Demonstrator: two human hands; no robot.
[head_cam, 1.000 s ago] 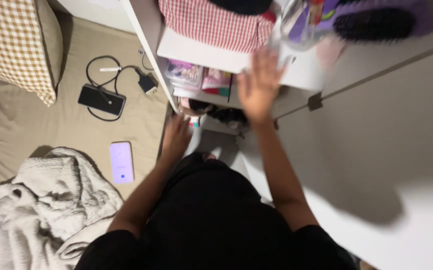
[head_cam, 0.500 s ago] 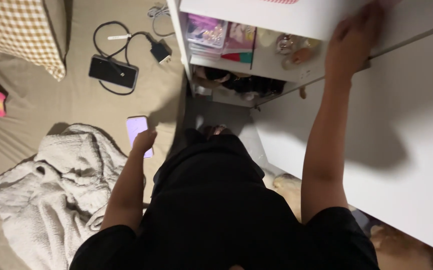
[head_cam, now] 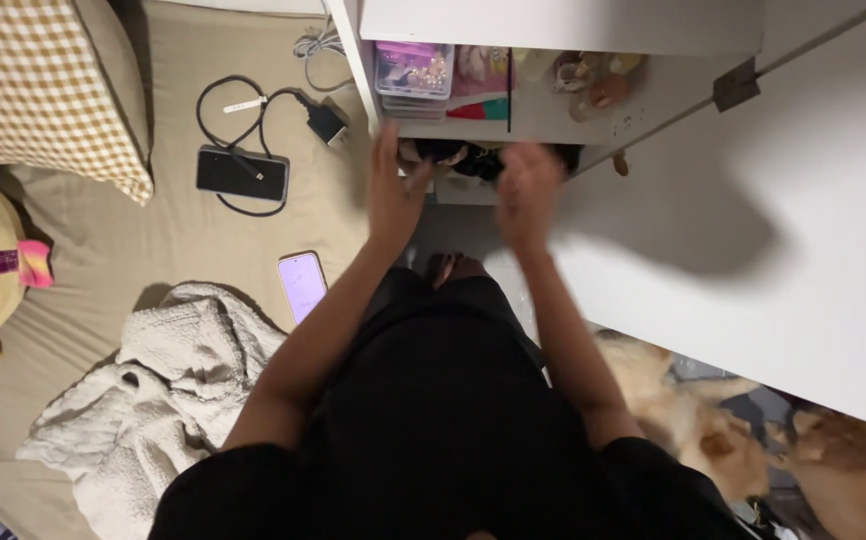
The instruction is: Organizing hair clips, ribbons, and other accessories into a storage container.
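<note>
Left hand (head_cam: 393,190) and right hand (head_cam: 525,190), fingers spread and holding nothing, reach toward dark items (head_cam: 458,155) on the lower shelf (head_cam: 653,100).

Beige bed (head_cam: 113,250), white open cupboard (head_cam: 553,25), white door (head_cam: 783,260), dim light

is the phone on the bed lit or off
Lit: the phone lies face up on the bed sheet, its screen glowing pale violet.

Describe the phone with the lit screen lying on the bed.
The phone is a slim rectangle with rounded corners, its screen glowing pale lilac. It lies flat, face up, slightly tilted, on the tan bedsheet, close beside the cream knitted blanket. The left forearm passes close by it; neither hand touches it.
</note>
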